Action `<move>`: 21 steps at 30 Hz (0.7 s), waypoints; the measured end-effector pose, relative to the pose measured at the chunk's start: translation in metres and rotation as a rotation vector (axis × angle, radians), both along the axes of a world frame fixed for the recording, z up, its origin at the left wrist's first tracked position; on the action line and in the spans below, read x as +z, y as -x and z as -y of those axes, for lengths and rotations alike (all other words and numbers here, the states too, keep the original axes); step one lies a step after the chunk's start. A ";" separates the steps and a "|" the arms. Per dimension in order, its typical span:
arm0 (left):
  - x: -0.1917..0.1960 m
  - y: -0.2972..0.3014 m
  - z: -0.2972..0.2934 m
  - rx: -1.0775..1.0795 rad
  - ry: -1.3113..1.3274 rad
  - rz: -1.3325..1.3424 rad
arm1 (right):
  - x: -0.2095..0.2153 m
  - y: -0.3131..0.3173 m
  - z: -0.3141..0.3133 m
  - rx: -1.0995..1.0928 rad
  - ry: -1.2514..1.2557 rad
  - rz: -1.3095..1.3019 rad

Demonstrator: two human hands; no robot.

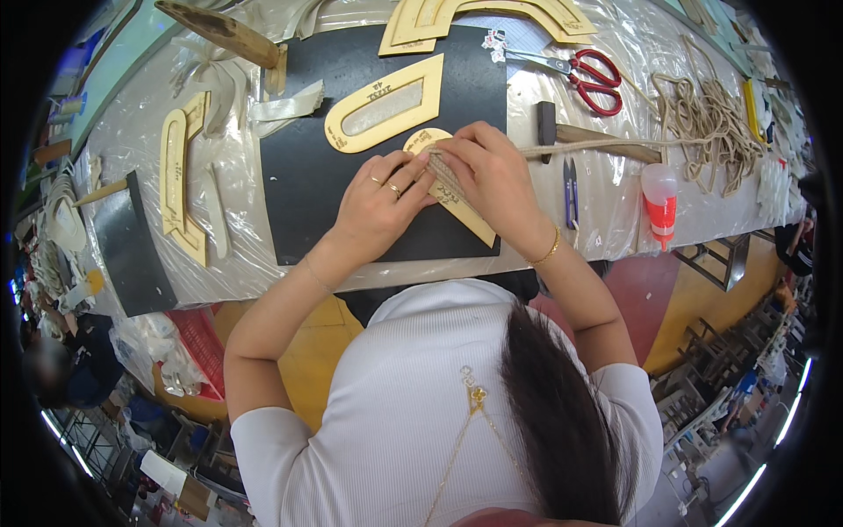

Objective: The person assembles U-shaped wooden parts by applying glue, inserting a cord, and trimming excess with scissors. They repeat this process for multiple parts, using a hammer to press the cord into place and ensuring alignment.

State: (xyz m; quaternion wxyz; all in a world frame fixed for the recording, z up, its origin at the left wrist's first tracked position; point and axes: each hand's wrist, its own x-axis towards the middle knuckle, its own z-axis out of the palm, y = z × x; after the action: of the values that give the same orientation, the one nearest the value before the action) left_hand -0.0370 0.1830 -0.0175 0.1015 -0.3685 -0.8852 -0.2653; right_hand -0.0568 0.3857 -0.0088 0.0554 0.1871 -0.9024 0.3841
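My left hand [384, 200] and my right hand [493, 180] meet over a pale wooden template [470, 220] on the black mat. A beige cord [575, 144] runs from the right into my right fingers and lies in rows along the template's middle. Both hands are closed, their fingertips pressing the cord from either side. My fingers hide part of the cord and the template's upper end. Just beyond my hands lies a second U-shaped template [349, 132] with a pale strip in its opening.
A black mat [303, 202] lies under the work. To the right are red-handled scissors [597, 82], a hammer [546, 132], purple snips [571, 195], a bottle [660, 204] and a cord heap [707, 132]. At the left stand a wooden post [219, 33] and another template [176, 176].
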 end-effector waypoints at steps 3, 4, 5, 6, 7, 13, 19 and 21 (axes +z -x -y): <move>0.002 -0.003 -0.005 0.025 0.040 -0.063 | -0.001 -0.005 0.000 -0.035 -0.011 0.040; 0.003 -0.005 -0.006 0.031 0.053 -0.076 | -0.002 -0.006 0.001 -0.041 -0.008 0.035; 0.003 -0.006 -0.007 0.037 0.066 -0.090 | -0.003 -0.006 0.002 -0.047 -0.006 0.029; 0.003 -0.007 -0.008 0.042 0.079 -0.107 | -0.004 -0.005 0.003 -0.051 -0.005 0.025; 0.003 -0.008 -0.008 0.047 0.078 -0.107 | -0.005 -0.005 0.003 -0.040 -0.029 -0.014; -0.004 -0.003 -0.005 0.033 -0.008 -0.009 | 0.002 -0.009 0.000 0.084 -0.240 -0.127; -0.006 0.006 0.006 0.012 -0.067 0.063 | 0.015 -0.008 -0.007 0.211 -0.354 -0.048; -0.005 0.001 0.007 0.077 -0.073 0.054 | 0.012 -0.001 -0.004 0.271 -0.278 -0.057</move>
State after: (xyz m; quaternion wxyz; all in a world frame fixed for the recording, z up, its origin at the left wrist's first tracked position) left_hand -0.0380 0.1756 -0.0223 0.1012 -0.3230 -0.8908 -0.3033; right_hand -0.0562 0.3900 0.0034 0.0022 0.3237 -0.9114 0.2542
